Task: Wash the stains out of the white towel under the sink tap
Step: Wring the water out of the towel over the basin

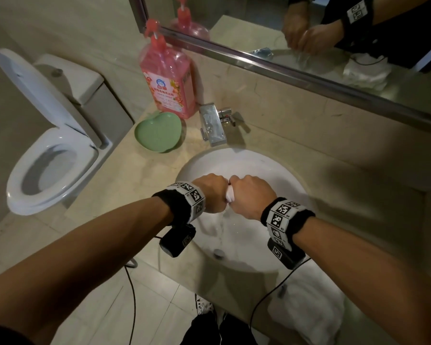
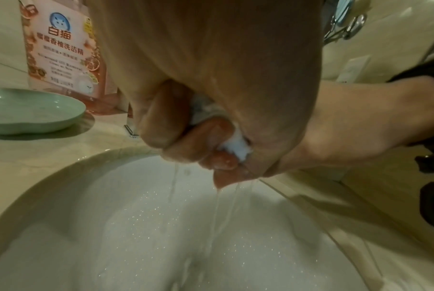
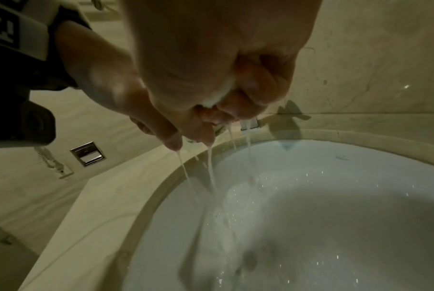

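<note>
Over the white sink basin (image 1: 271,175) both fists press together around the wet white towel (image 1: 230,195). Only a small twisted strip of it shows between them. My left hand (image 1: 213,192) grips one end, and its curled fingers (image 2: 198,141) clamp a white bulge of towel (image 2: 237,146). My right hand (image 1: 250,195) grips the other end, where a sliver of towel (image 3: 221,96) peeks from the fist. Thin streams of water run from both fists into the basin (image 3: 335,216). The chrome tap (image 1: 214,125) stands at the basin's far rim; no stream is visible from its spout.
A pink pump bottle of detergent (image 1: 168,78) and a green apple-shaped dish (image 1: 157,133) stand on the counter left of the tap. A toilet (image 1: 52,165) with raised lid is at the left. A mirror (image 1: 334,33) runs along the back wall. Another white towel (image 1: 314,310) lies at the counter's front right.
</note>
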Demonstrator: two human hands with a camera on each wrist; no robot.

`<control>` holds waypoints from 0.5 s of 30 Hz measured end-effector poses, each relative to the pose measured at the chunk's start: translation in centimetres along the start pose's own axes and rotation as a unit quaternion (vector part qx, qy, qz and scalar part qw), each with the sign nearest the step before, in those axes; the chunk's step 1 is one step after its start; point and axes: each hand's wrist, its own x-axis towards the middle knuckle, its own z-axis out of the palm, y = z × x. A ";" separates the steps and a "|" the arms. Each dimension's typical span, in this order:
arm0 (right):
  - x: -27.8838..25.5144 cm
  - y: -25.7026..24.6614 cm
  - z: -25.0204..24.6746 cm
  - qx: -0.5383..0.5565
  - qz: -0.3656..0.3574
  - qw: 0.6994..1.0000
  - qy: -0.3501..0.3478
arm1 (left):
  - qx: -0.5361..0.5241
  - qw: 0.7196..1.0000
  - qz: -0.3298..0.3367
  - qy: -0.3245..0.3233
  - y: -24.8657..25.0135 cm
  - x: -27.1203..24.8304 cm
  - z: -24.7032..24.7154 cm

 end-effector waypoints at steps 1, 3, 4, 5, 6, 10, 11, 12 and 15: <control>0.1 0.0 -0.5 -0.006 -0.006 1.000 0.007 | -0.001 1.000 -0.001 0.005 0.0 -0.1 -0.3; 0.2 0.0 -1.3 -0.014 -0.008 1.000 0.012 | -0.011 1.000 -0.010 0.012 0.1 -0.4 -0.8; 0.2 0.0 -1.6 -0.020 -0.010 1.000 0.012 | -0.023 1.000 -0.015 0.013 0.1 -0.6 -1.0; 0.2 0.0 -1.8 -0.028 -0.016 0.999 0.009 | -0.040 0.999 -0.017 0.012 0.1 -0.8 -1.0; 0.2 0.0 -1.9 -0.034 -0.025 0.999 0.005 | -0.059 0.998 -0.019 0.010 0.1 -1.0 -0.9; 0.0 -0.4 -1.9 -0.050 -0.060 0.997 -0.022 | -0.104 0.994 -0.013 0.003 0.1 -1.9 0.1; -0.1 -0.4 -1.8 -0.055 -0.072 0.995 -0.027 | -0.109 0.994 -0.014 0.000 0.0 -2.1 0.3; -0.2 -0.5 -1.8 -0.061 -0.087 0.994 -0.032 | -0.113 0.993 -0.016 -0.004 0.0 -2.2 0.6; -0.4 -0.8 -1.5 -0.066 -0.119 0.990 -0.047 | -0.116 0.993 -0.015 -0.015 -0.1 -2.6 1.1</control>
